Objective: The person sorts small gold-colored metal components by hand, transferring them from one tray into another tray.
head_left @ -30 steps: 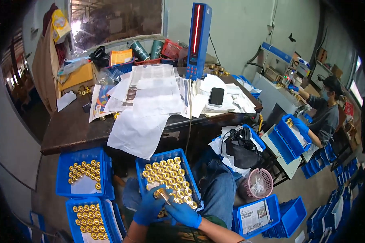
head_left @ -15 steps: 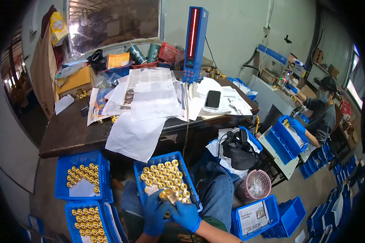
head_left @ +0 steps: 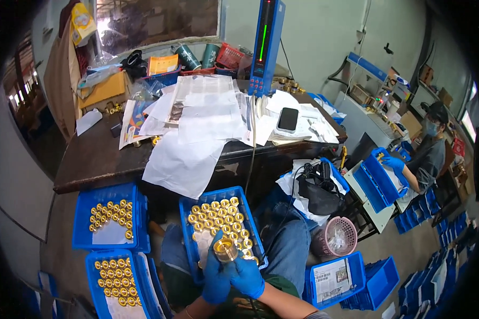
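Observation:
My left hand and my right hand, both in blue gloves, are closed around a round brass fitting. Its open, ringed end faces up. The lower part is hidden by my fingers, and a thin dark cable shows just below my right hand. Beyond my hands, a blue bin rests across my lap with rows of similar brass fittings standing on paper. Behind the desk papers, a blue column display shows a lit green bar.
To the left stand two blue bins of brass fittings. A dark desk carries papers and a phone. At right are a pink basket, a newspaper-lined blue bin and a co-worker handling a blue bin.
The display bar has turned from red to green. In my hands, the brass fitting has tilted more upright, its open end now facing up. The view has shifted slightly.

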A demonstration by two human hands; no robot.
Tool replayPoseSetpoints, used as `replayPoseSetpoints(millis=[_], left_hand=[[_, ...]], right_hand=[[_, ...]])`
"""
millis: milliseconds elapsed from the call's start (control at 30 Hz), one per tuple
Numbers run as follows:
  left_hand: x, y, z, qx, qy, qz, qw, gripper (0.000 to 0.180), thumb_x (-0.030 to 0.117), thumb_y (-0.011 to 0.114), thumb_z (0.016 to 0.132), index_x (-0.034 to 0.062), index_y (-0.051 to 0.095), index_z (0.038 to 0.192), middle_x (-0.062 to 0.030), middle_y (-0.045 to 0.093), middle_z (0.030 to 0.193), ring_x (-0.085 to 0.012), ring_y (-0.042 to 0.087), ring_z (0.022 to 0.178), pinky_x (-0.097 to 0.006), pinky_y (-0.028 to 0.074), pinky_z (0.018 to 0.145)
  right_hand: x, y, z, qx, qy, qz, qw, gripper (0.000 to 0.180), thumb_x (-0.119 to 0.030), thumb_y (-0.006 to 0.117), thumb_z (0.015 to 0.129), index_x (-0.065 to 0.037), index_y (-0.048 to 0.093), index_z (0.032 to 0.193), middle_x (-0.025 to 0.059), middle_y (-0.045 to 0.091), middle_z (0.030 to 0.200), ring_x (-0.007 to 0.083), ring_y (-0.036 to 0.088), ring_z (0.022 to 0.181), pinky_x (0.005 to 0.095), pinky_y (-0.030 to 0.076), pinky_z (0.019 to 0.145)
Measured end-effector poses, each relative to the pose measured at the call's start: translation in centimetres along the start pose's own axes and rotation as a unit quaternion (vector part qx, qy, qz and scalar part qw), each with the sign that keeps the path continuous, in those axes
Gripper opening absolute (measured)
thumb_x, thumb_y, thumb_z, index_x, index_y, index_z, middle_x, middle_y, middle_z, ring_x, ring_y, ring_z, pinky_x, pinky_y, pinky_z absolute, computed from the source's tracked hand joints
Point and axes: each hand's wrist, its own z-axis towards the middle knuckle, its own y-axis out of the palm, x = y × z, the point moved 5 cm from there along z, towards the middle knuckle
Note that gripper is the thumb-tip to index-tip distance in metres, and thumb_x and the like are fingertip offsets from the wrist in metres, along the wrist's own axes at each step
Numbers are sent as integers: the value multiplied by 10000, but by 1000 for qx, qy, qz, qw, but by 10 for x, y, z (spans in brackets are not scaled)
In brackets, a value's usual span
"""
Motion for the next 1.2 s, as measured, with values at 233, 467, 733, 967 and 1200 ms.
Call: replayPoseSetpoints(millis=[233, 467, 733, 967, 1200], left_hand=[[4, -7, -9, 45, -9, -72, 996, 699, 352, 511, 857, 19, 152, 1355, -140, 392, 1265, -231, 409, 1155, -355, 370, 945], [20, -77, -13, 115, 0, 124, 986, 590, 75, 524, 808, 30, 254, 1331, -116, 333, 1328, -205, 334, 1212, -329, 263, 1012], [59, -284, -141, 342, -58, 510, 787, 488, 60, 662, 654, 69, 523, 1122, -148, 518, 1082, -279, 510, 1006, -348, 408, 883], [39, -352, -196, 324, -290, 661, 611, 672, 108, 650, 671, 85, 361, 1277, -223, 479, 1172, -368, 492, 1036, -392, 408, 885], [50, -314, -134, 290, -216, 679, 638, 533, 65, 587, 739, 41, 415, 1242, -205, 455, 1228, -354, 450, 1113, -373, 354, 955]], right_hand=[[-15, 5, -3, -41, 7, -49, 998, 231, -223, 557, 809, -26, 572, 930, 175, 583, 632, 328, 584, 553, 386, 449, 486], [-4, 45, -7, -180, -120, -134, 967, 249, -256, 574, 810, -9, 563, 783, 193, 570, 602, 349, 564, 516, 423, 443, 461], [14, 38, -5, -237, 175, 44, 954, 312, -208, 430, 920, -2, 506, 699, 36, 477, 495, 118, 487, 391, 250, 375, 377], [8, 41, -10, -244, 236, 99, 935, 300, -207, 444, 916, -14, 503, 694, 33, 481, 515, 112, 460, 387, 242, 368, 377], [18, 25, -4, -268, 232, 27, 935, 262, -231, 487, 891, 21, 536, 840, 58, 529, 561, 138, 536, 430, 271, 429, 407]])
